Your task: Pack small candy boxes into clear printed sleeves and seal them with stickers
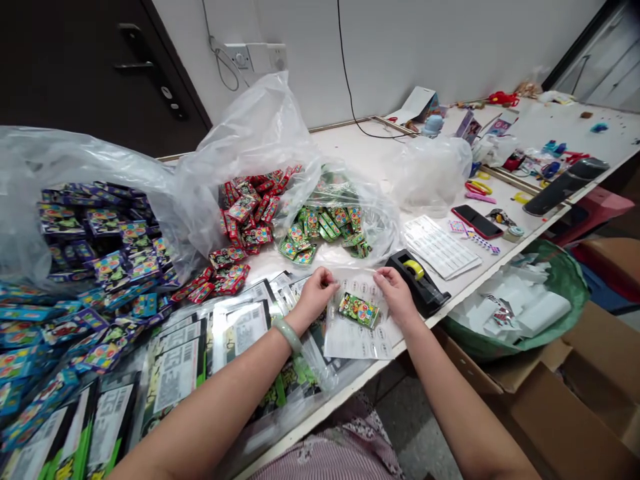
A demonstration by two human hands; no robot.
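Note:
My left hand (315,298), with a pale green bangle (287,334) on its wrist, pinches the top edge of a clear plastic sleeve (350,283). My right hand (397,295) pinches the same edge further right. Between them, a small green printed packet (359,311) lies on a white sheet of round labels (357,343); the sleeve appears to cover both. Loose blue packets (100,267) fill an open bag at the left. Red packets (247,217) and green packets (320,230) lie in heaps ahead.
A black tape dispenser (417,281) stands right of my right hand, beside a stack of white sheets (440,247) and a phone (477,221). Printed cards (185,353) lie under my left forearm. A green basket (515,307) and cardboard box (565,393) sit below the table's right edge.

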